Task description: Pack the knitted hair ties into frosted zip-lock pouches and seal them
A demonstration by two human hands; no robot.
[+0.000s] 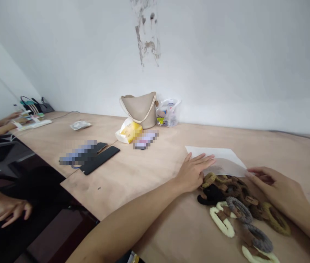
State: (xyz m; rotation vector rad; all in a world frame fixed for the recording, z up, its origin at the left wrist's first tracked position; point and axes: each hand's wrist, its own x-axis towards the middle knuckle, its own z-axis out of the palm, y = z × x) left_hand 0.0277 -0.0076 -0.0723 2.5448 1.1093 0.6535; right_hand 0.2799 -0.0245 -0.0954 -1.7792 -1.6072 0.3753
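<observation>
One hand [194,171] flat on white paper [223,160], another hand [272,184] beside fuzzy hair clips [238,210]

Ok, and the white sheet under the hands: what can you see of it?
The sheet of white paper looks thin and matte, with no visible print. It lies flat and skewed on the plywood tabletop, its lower part greyish with shade. The left hand rests its fingers on it; the right hand reaches its right corner. Its near edge meets a pile of looped fabric accessories.
</observation>
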